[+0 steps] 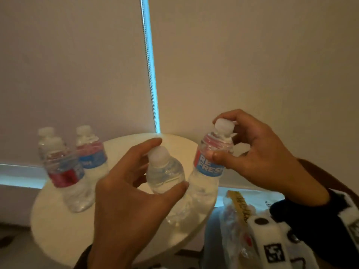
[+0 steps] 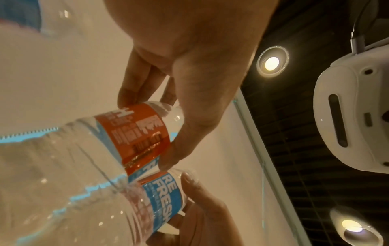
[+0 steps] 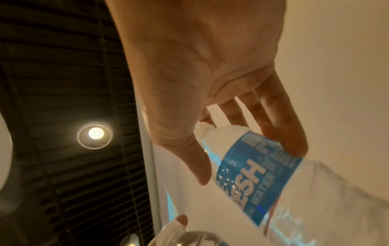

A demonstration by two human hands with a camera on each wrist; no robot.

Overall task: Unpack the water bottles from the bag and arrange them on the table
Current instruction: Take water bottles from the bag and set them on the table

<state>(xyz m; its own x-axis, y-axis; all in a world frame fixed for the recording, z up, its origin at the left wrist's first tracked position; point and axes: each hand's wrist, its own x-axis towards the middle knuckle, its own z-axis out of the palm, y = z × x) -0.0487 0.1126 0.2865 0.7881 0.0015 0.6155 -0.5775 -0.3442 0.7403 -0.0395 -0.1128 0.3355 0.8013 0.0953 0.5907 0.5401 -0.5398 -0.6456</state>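
on the round white table (image 1: 58, 226) the person's left hand (image 1: 128, 202) curls over the top of one water bottle (image 1: 165, 171), fingers by the white cap and thumb against the clear shoulder, at about the 5 o'clock part of the tabletop; just beside it, toward 3 o'clock, the right hand (image 1: 260, 158) holds a second bottle (image 1: 207, 166) near its neck, thumb on the blue "refresh" label and fingers arched over the cap; the two held bottles stand close together, whether touching cannot be told; both look upright or nearly so; three more bottles stand grouped at about 9 to 10 o'clock, the nearest (image 1: 66, 173) showing a red label, one behind it (image 1: 91, 150) with a blue label, and a third (image 1: 45, 136) mostly hidden at the back; the plastic bag (image 1: 231, 226) lies off the table edge at about 4 o'clock, beneath the right forearm; behind the table hang pale window blinds (image 1: 77, 65) with a bright gap between them.
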